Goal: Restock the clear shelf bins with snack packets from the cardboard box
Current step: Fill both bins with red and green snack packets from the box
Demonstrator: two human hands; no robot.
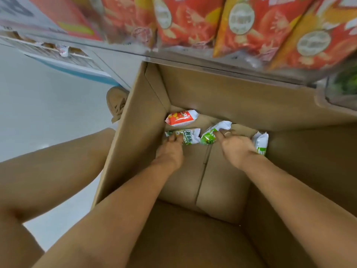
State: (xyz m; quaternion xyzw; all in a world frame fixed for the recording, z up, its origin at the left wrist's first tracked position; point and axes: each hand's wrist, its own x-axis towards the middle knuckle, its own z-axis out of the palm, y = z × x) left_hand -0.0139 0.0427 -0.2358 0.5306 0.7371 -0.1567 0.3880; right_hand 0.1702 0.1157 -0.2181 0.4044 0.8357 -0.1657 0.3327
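Note:
Both my arms reach down into a deep cardboard box [139, 120]. On its floor lie several small snack packets. My left hand [171, 149] has its fingers curled on a green-and-white packet [188, 136] at the left. My right hand [236, 147] pinches another green-and-white packet [213, 133] near the middle. A red-and-white packet [181, 118] lies loose in the far left corner. A further green-and-white packet [261, 142] leans against the right wall, beside my right wrist. Above the box, a clear shelf bin [222, 61] holds large red-and-orange bags [193, 22].
My bare left leg [48, 165] and a tan shoe [116, 100] are outside the box on a pale floor [38, 105]. A second shelf edge with small packets [63, 50] runs at upper left. A green-filled bin [345, 86] sits at right.

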